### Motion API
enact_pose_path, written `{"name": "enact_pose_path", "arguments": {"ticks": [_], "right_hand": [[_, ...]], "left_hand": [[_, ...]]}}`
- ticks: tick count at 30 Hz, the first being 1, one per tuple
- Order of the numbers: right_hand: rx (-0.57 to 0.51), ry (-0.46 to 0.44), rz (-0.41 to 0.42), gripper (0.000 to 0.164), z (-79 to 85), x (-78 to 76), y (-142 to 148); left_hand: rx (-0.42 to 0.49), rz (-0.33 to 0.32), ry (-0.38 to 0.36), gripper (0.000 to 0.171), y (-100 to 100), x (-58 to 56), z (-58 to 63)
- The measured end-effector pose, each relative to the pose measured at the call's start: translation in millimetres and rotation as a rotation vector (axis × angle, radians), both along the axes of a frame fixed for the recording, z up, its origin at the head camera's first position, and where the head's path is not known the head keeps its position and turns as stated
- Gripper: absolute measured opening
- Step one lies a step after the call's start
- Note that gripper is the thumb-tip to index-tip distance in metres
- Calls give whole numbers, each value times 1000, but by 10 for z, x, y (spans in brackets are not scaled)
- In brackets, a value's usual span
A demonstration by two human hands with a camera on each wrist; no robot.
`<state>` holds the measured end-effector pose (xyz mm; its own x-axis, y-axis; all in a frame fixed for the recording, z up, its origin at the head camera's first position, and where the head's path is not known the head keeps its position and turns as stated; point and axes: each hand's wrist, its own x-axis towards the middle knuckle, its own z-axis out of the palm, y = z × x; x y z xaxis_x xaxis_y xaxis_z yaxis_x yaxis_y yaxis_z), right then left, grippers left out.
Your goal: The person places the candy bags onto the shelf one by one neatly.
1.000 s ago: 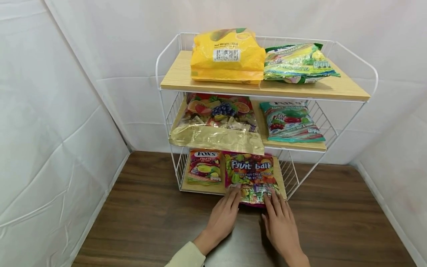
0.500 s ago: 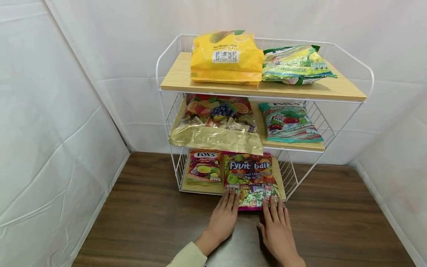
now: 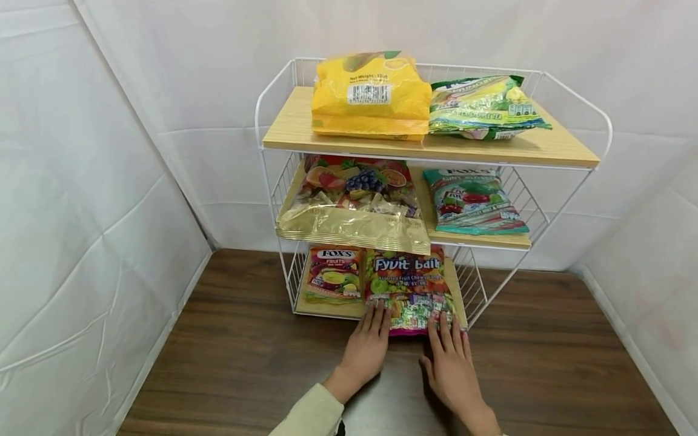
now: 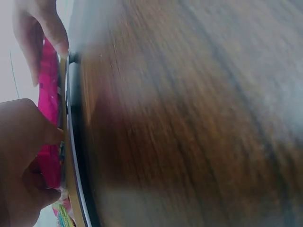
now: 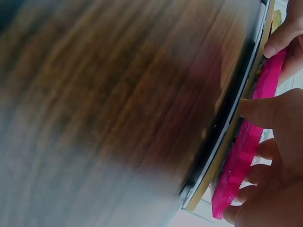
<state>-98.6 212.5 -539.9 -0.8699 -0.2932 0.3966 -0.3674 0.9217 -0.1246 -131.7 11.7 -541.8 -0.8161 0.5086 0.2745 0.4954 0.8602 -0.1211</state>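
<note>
A bag of "Fyvit bait" fruit chewy candy (image 3: 408,284) lies on the bottom shelf (image 3: 338,310) of a white wire rack, its front edge reaching past the shelf's front. My left hand (image 3: 362,354) rests its extended fingers on the bag's left front corner. The fingers of my right hand (image 3: 452,369) lie straight across the right front corner. In the right wrist view the bag's pink edge (image 5: 244,156) runs along the wooden board (image 5: 208,172), with my right thumb by the board's edge. The left wrist view shows my left hand (image 4: 21,146) close against the pink edge.
Left of that bag lies a Fox's Fruits packet (image 3: 334,272). The middle shelf holds a gold-and-red candy bag (image 3: 354,206), overhanging the front, and a teal Fox's bag (image 3: 477,200). A yellow bag (image 3: 371,100) and a green one (image 3: 485,109) sit on top.
The candy bag's front edge first came toward me, then moved back a little onto the shelf. Both hands have stayed at its front corners, shifting slightly with it.
</note>
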Motion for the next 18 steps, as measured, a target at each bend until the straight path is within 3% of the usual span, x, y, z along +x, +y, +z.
{"name": "enact_pose_path", "arguments": {"ticks": [8,18], "right_hand": [[23,5,1,84,-24,-58,25],[30,-91,-6,96,-57,-52,48]], "left_hand": [[15,13,-51,63,1,-23,-3],[48,11,-132,75,2,-18,24]]}}
